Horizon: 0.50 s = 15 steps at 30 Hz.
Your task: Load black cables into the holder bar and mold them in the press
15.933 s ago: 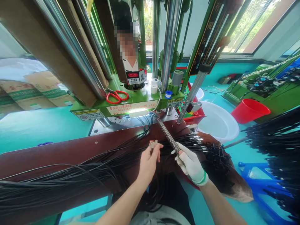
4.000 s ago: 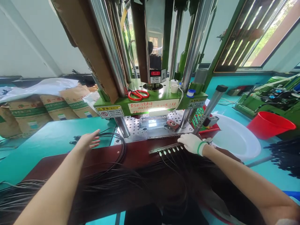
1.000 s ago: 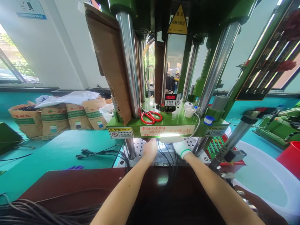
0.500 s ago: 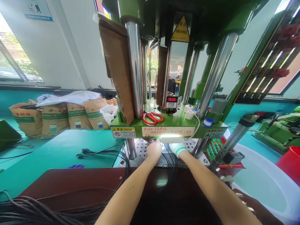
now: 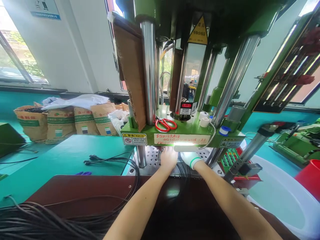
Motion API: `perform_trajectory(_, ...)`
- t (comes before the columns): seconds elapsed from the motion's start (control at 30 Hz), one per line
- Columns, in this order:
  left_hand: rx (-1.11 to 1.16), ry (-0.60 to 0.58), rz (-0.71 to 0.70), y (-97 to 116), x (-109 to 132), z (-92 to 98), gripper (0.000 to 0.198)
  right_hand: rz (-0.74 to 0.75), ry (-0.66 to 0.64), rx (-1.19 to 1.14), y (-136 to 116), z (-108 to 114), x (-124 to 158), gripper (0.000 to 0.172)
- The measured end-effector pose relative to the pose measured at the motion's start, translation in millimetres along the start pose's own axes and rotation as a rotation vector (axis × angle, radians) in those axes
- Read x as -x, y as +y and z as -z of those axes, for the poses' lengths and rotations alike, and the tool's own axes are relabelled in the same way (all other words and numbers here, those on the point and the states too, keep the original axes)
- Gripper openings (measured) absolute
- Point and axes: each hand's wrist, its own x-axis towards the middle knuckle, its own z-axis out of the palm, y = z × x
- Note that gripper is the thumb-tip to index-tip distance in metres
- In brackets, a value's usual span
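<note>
My bare left hand (image 5: pixel 169 157) reaches in under the green press head (image 5: pixel 186 128), over the perforated metal bed (image 5: pixel 151 158). Close on its right is my right hand (image 5: pixel 188 158), in a white glove with a green cuff band. The lamp bar (image 5: pixel 186 148) and its glare cover the fingers of both hands, so what they touch or hold cannot be made out. Black cables (image 5: pixel 184 170) run from beneath the hands over the front edge of the bed. Red-handled scissors (image 5: pixel 166 125) rest on the press ledge above.
Cables with plugs (image 5: pixel 93 160) lie on the green table (image 5: pixel 67 156) at left. A cable bundle (image 5: pixel 45 221) covers the near left of the brown board (image 5: pixel 87 190). A control panel (image 5: pixel 229 158) and white tub (image 5: pixel 280 196) stand right. Steel columns (image 5: pixel 149 73) flank the work area.
The whole view has shifted slightly. My left hand has moved a little further in and flattened, beside the right one. The right hand stays near the same spot under the lamp.
</note>
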Motion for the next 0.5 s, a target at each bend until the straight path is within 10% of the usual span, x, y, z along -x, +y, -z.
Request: perform_trajectory(0.5,0.016,-0.037,-0.07,0.6,-11.5,-9.1,0.029,-0.024,-0.044,-0.01,-19.9,-4.1,-6.8,0.038)
